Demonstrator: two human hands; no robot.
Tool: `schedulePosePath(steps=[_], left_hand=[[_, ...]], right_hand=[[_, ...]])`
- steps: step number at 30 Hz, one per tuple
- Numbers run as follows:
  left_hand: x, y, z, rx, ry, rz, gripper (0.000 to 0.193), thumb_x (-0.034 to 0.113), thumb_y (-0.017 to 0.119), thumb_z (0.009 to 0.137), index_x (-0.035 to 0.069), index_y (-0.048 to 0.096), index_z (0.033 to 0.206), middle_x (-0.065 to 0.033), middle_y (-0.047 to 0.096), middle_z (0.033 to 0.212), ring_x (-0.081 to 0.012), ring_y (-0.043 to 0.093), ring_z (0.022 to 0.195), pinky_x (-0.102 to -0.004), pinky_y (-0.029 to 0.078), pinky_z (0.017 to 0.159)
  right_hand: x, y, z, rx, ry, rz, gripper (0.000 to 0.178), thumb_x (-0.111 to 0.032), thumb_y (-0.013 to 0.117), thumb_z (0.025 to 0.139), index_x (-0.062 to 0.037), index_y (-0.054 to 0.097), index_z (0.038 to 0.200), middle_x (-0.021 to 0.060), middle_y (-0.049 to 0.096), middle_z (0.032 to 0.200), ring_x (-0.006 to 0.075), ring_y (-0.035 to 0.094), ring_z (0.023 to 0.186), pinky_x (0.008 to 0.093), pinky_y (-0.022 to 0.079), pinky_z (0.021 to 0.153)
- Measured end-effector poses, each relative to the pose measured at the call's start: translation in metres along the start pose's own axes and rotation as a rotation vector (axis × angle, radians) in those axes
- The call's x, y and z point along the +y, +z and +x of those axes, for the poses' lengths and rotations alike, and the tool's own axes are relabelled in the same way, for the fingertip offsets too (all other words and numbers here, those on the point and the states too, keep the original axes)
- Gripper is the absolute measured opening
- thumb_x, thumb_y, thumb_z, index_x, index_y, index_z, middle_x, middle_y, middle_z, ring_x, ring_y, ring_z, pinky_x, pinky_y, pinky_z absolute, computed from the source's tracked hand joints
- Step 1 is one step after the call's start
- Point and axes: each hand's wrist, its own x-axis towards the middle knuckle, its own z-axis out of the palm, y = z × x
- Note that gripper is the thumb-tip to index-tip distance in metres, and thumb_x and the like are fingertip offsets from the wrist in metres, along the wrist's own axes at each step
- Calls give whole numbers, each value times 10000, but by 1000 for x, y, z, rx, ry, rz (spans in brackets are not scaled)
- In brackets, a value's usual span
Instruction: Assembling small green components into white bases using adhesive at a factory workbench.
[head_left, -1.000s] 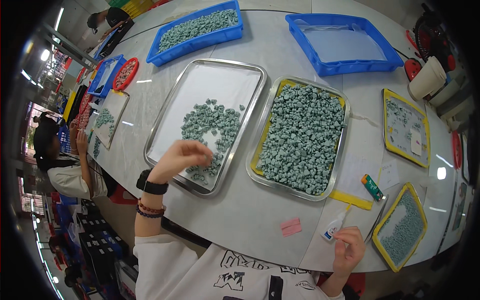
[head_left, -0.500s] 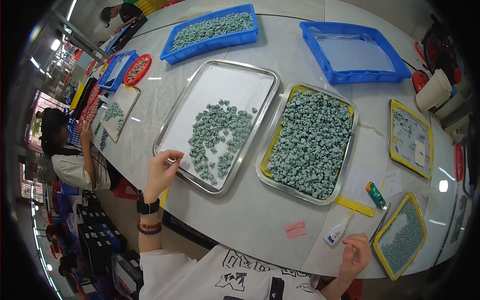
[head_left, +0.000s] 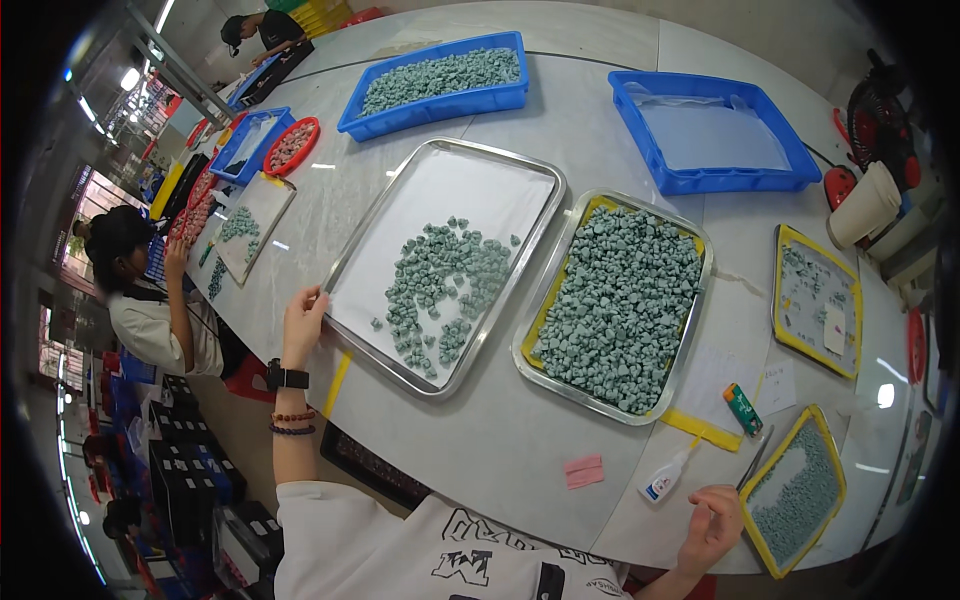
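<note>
At the near-left corner of a shallow metal tray [head_left: 349, 243], my left hand [head_left: 303, 325] has its fingers closed on the rim. White lining covers this tray, and small grey-green stone-like pieces [head_left: 425, 270] lie loosely spread over it; one sits apart near my fingers. Resting at the near right, my right hand [head_left: 712, 525] holds nothing, its fingers loosely curled and apart from the thumb. Close by are a small white glue bottle [head_left: 662, 482] with a yellow tip and a pair of tweezers [head_left: 755, 458]. A second metal tray [head_left: 590, 398] is heaped with similar pieces.
Two blue bins stand at the back: one [head_left: 430, 108] with green pieces, another [head_left: 735, 182] with white lining. On the right lie yellow-edged trays [head_left: 842, 368] [head_left: 776, 568], a green-orange lighter-like item [head_left: 742, 410] and a pink slip [head_left: 584, 472]. A co-worker [head_left: 150, 310] sits left.
My left hand has moved left from above the tray's near corner to its rim. A single piece now shows near that corner. My right hand stays by the bottle. The whole view shifts slightly.
</note>
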Motion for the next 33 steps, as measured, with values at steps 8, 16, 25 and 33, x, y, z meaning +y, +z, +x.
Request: schedulePosePath(steps=[8,16,25,33], left_hand=[[15,-8,-7,94,-58,-501,263,165,543,922,14,581,1134,16,584,800,-40,489,557,-202,373,436],[83,-60,-3,-92,-127,-549,256,197,532,926,24,598,1103,81,510,612,-6,369,375,-163,264,323],[97,-68,2,-149,-122,-572,288,217,521,931,15,590,1124,82,498,589,-5,356,368,-160,250,313],[80,-58,-5,-178,-127,-598,275,189,520,932,4,583,1125,59,550,665,-3,409,427,-159,276,327]], right_hand=[[7,-3,0,-65,-24,38,84,-70,557,834,10,571,813,96,564,747,200,526,710,284,422,649],[10,1,-1,-57,-32,46,76,-60,552,835,9,572,811,95,566,747,198,527,712,282,422,653],[9,-1,-3,-42,-23,55,60,-44,549,828,9,572,814,98,565,752,196,527,711,281,426,654],[10,2,-4,-55,-28,48,47,-32,547,820,9,570,815,98,564,751,192,533,710,275,427,649]])
